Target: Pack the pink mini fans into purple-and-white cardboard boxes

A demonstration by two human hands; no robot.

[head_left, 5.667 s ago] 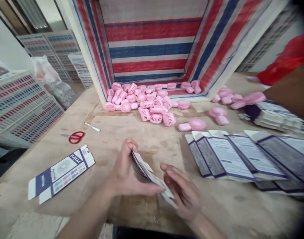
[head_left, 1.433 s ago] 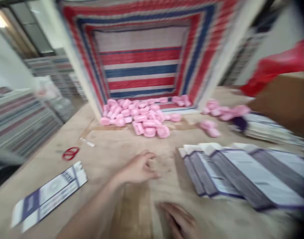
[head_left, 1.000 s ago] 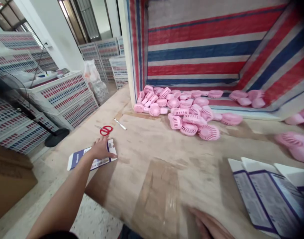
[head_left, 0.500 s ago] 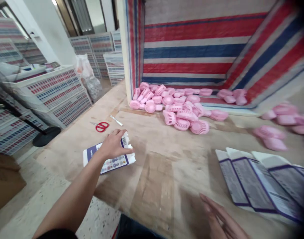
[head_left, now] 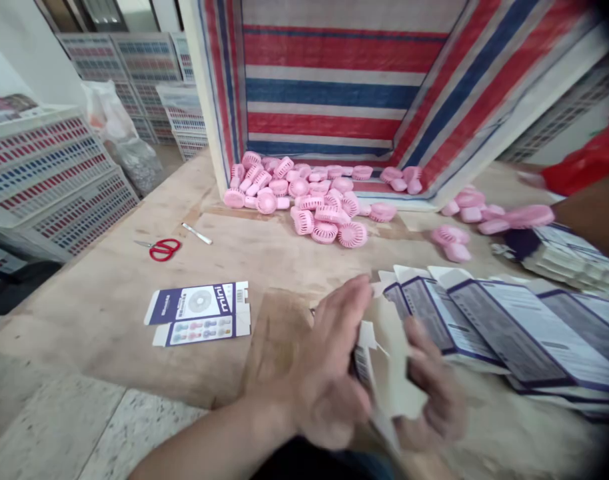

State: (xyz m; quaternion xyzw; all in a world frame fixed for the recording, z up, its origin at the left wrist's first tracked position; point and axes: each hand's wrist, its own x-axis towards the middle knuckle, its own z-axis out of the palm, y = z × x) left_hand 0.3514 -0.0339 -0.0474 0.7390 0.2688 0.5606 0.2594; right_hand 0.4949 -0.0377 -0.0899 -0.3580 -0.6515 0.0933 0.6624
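A carton (head_left: 392, 363), its pale inside and small end flaps showing, is between my two hands at the lower middle. My left hand (head_left: 329, 367) presses against its left side, fingers pointing up. Blurred by motion, my right hand (head_left: 432, 393) has its fingers bent round the right side. A flat printed carton (head_left: 199, 310) lies on the table at the left, untouched. Right of my hands, several purple and white cartons (head_left: 509, 327) overlap in a row. Many pink fans (head_left: 324, 207) are heaped behind my hands.
Red-handled scissors (head_left: 164, 249) and a white cutter (head_left: 197, 233) lie on the table's left part. A box lined with striped sheet (head_left: 329, 93) stands behind the fans. At the right edge, a person's arm (head_left: 594, 213) reaches in near more cartons. Crates (head_left: 39, 160) stand left.
My left hand has left the flat carton and moved right. A carton is now between both hands. The view has swung right, bringing another person's arm into sight.
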